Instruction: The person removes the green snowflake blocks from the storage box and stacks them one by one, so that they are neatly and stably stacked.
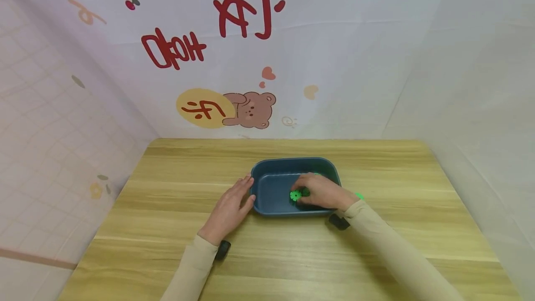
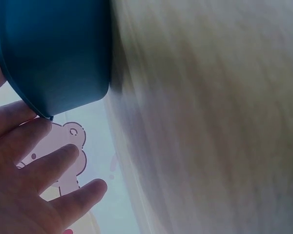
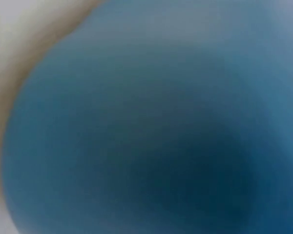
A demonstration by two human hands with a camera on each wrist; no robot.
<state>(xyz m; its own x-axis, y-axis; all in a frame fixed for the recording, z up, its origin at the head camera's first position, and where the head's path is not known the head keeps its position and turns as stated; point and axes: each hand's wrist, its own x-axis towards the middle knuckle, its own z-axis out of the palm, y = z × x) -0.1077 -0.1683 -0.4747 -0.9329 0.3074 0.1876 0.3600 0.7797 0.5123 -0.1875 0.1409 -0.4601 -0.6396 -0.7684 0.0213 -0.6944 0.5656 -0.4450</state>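
Left hand [image 1: 227, 210] at the left end of a dark blue, smooth, rounded rectangular tray [image 1: 271, 189]; my fingers are stretched out and spread, tips resting against the rim, thumb lower down beside the near corner, nothing grasped. Left wrist view agrees: fingertips along the rim, the tray's outer wall above them. Right hand [image 1: 321, 192] reaches over the tray's near right part, fingers bent down inside, thumb and fingertips pinching a bright green, round, notched disc [image 1: 295, 195]. That disc is in the tray, right of its middle, its flat face toward my head camera. Just beside it, partly under my fingers, a darker green piece [image 1: 306, 192]; its shape I cannot tell. One more bright green piece [image 1: 359, 196] shows outside the tray, just past my right wrist, mostly covered by it. Right wrist view is a blur of blue, so the grip reads from the head view alone. Tray sits on a yellowish wood-grain table [image 1: 271, 259], toward the far edge. Cream long sleeves [image 1: 401, 250] on both arms. Behind, a white printed cloth [image 1: 355, 59] with red characters [image 1: 246, 8] and a brown cartoon bear [image 1: 255, 109].
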